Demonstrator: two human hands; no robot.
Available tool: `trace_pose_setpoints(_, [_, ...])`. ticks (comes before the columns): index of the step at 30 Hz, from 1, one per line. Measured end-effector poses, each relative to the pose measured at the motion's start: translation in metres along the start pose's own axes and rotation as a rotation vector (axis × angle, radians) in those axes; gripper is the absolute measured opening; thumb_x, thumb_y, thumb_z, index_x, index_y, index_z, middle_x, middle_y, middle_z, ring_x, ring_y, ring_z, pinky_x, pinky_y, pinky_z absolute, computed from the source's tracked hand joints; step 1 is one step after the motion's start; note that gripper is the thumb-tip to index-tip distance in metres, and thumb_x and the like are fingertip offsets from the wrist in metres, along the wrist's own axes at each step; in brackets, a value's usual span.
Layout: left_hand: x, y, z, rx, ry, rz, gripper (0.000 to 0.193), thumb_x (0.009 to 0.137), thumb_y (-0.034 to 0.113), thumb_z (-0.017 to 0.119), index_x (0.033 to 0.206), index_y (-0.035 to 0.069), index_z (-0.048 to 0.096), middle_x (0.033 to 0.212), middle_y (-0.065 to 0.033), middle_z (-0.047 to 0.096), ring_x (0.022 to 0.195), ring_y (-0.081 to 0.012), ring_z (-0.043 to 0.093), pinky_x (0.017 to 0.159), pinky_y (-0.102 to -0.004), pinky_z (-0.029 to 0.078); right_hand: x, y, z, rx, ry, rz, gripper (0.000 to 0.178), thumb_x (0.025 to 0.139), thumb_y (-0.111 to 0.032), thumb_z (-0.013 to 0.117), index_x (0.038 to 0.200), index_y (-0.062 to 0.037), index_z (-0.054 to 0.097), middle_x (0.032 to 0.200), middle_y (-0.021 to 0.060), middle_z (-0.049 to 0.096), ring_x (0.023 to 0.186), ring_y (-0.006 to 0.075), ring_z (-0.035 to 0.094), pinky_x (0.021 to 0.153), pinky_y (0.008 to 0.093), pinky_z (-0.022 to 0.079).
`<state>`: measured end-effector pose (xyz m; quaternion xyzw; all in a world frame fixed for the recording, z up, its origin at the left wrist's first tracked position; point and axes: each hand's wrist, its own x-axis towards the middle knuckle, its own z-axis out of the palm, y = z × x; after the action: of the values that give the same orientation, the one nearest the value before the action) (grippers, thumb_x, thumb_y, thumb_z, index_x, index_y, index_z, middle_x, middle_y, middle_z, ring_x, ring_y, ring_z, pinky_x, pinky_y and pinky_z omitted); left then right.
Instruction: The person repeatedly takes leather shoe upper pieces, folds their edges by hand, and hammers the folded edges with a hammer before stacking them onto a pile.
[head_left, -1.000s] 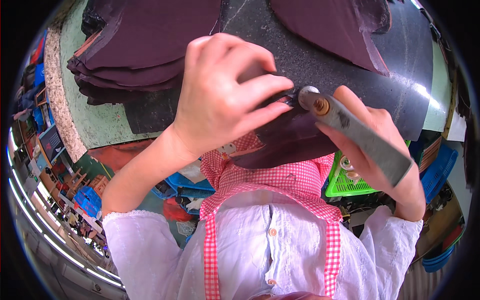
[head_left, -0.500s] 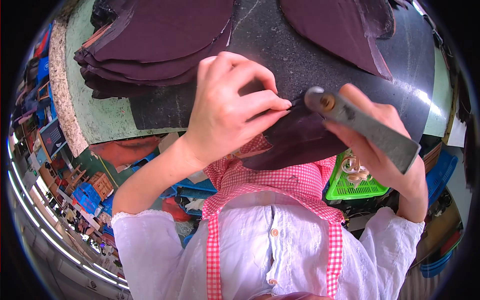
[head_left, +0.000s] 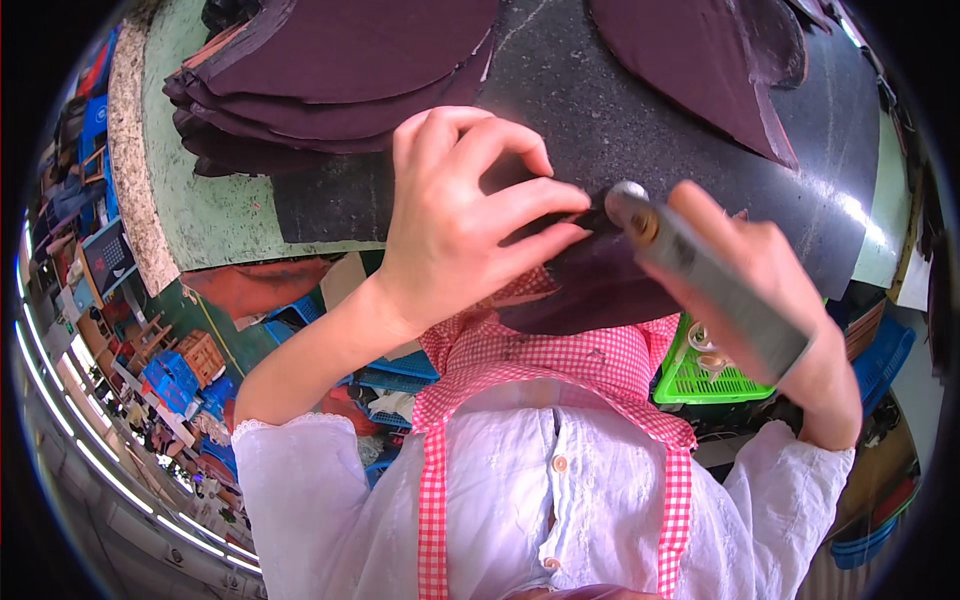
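A dark maroon piece of leather-like material (head_left: 605, 295) hangs over the near table edge onto my lap. My left hand (head_left: 450, 210) pinches its upper edge between thumb and fingers. Right of those fingertips is the round, shiny face of a hammer (head_left: 720, 275), held in my right hand (head_left: 775, 265). The hammer's long grey head slants across the view, hiding its handle and part of my grip. Whether the face touches the material I cannot tell.
Beyond my left hand lies a stack of maroon pieces (head_left: 350, 55), with another maroon piece (head_left: 690, 75) at the far right. Both rest on a black mat (head_left: 560, 120). A bright green basket (head_left: 690, 385) holding pale rolls sits below the table edge, right of my checked apron (head_left: 540, 355).
The hammer has turned slightly, its tail end shifting left and lower. My left hand keeps its pinch on the edge. The whole view has shifted a little to the right.
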<state>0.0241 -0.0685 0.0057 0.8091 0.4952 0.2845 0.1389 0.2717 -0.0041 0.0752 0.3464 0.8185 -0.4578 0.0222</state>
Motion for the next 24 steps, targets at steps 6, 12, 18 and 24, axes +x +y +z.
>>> trace_pose_setpoints(6, [-0.017, 0.005, 0.007, 0.068, 0.038, 0.04, 0.03, 0.065, 0.019, 0.089, 0.093, 0.021, 0.08, 0.092, 0.007, 0.065, 0.098, -0.0232, 0.058, 0.093, -0.0434, 0.039, 0.003, 0.0, 0.005, 0.034, 0.05, -0.074, 0.027, 0.091, -0.009, 0.075, 0.105, -0.0035, 0.053, 0.069, 0.0147, 0.058, 0.063, 0.0394, 0.066, 0.056, 0.0424, 0.049])
trace_pose_setpoints(12, [-0.029, 0.01, -0.003, 0.069, 0.027, -0.077, 0.026, 0.064, 0.018, 0.089, 0.087, 0.021, 0.079, 0.096, 0.0051, 0.065, 0.097, -0.0245, 0.058, 0.094, -0.0438, 0.039, 0.02, 0.006, 0.002, -0.084, 0.131, -0.143, 0.027, 0.091, -0.009, 0.074, 0.104, -0.0034, 0.052, 0.071, 0.0158, 0.059, 0.062, 0.0384, 0.066, 0.055, 0.0434, 0.048])
trace_pose_setpoints(18, [-0.021, 0.016, 0.005, 0.043, 0.068, -0.13, 0.024, 0.066, 0.017, 0.088, 0.087, 0.02, 0.079, 0.096, 0.0056, 0.066, 0.1, -0.0245, 0.057, 0.094, -0.0428, 0.039, 0.004, 0.002, 0.001, 0.16, 0.021, -0.037, 0.022, 0.094, -0.007, 0.071, 0.104, -0.0019, 0.052, 0.074, 0.0169, 0.059, 0.062, 0.0366, 0.063, 0.056, 0.0417, 0.046])
trace_pose_setpoints(24, [0.02, 0.0, 0.002, 0.084, 0.032, -0.071, 0.013, 0.077, 0.019, 0.081, 0.087, 0.015, 0.075, 0.096, 0.0022, 0.066, 0.104, -0.0234, 0.058, 0.094, -0.041, 0.041, -0.017, 0.012, -0.009, 0.186, 0.274, -0.021, 0.032, 0.096, -0.006, 0.069, 0.122, 0.0078, 0.057, 0.078, 0.0112, 0.061, 0.064, 0.0141, 0.05, 0.059, 0.0342, 0.042])
